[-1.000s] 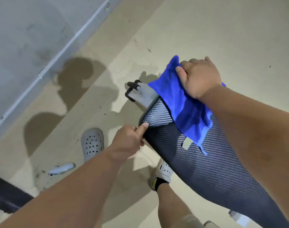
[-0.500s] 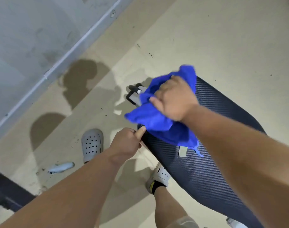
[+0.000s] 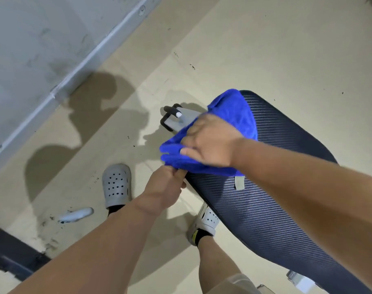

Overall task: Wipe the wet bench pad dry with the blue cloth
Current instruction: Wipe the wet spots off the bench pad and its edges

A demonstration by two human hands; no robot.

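Bench pad (image 3: 265, 187): long axis runs upper left to lower right, rounded end pointing upper left; blue cloth (image 3: 233, 107) lies bunched on that end; right hand (image 3: 210, 143) presses it down, fingers extended; left hand (image 3: 164, 187) grips the pad's near edge, fingers curled round it.

No text can be read — the blue cloth's (image 3: 229, 115) tag (image 3: 239, 183) looks blank; no brands, no numbers.
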